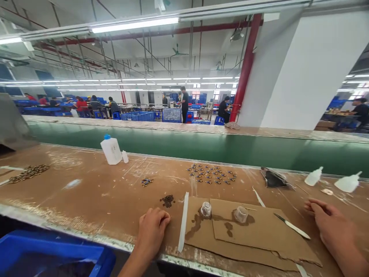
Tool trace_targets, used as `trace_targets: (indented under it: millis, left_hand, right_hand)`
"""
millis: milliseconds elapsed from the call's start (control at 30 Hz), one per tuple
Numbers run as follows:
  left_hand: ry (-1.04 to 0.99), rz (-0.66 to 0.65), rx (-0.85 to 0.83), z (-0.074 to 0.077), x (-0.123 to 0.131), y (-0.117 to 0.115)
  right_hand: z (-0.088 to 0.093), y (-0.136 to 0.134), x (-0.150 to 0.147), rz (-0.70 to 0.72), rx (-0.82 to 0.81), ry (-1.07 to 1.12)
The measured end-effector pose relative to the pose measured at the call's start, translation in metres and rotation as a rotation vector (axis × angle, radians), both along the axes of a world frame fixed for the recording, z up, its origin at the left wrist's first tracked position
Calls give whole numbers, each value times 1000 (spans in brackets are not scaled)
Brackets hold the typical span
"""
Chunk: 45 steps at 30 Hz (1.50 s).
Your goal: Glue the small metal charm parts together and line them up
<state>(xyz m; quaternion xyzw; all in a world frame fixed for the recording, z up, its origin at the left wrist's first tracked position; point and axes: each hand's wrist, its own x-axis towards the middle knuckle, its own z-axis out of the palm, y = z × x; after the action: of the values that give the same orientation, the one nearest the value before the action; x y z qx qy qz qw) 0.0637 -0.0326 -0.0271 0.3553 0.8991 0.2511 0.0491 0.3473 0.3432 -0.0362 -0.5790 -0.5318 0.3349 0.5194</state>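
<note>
My left hand (153,227) rests at the near part of the brown worktable, fingers curled under and closed, with nothing seen in it. Just beyond it lies a small heap of dark round pieces (167,200). On the right, my right hand (331,221) is loosely half curled, a gap showing between thumb and palm, and it holds nothing visible. Beside that hand, tweezers (292,226) with a pale end lie on the cardboard sheets (248,240). Two small clear cups (206,209) (241,214) stand on the cardboard among dark wet stains.
Small blue-and-gold parts (211,174) are spread in rows, with a little pile (147,182) to their left. A white jug (111,151), squeeze bottles (313,176) and a dark cloth-like item (275,178) stand or lie along the green conveyor belt (161,144). A blue bin (95,256) sits lower left.
</note>
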Motion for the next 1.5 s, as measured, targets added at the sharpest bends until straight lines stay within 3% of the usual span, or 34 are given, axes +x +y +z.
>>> trace_targets:
  millis: [167, 733, 1033, 1500]
  left_hand:
    - [27, -33, 30, -10, -1, 5]
    - [-88, -15, 288, -21, -16, -8]
    - [39, -119, 333, -39, -17, -17]
    - [222, -202, 433, -46, -17, -18]
  right_hand:
    - [-7, 14, -6, 37, -99, 98]
    - [-11, 16, -5, 54, -109, 121]
    - [-11, 16, -3, 45, -115, 148]
    - [-9, 14, -2, 37, -125, 150]
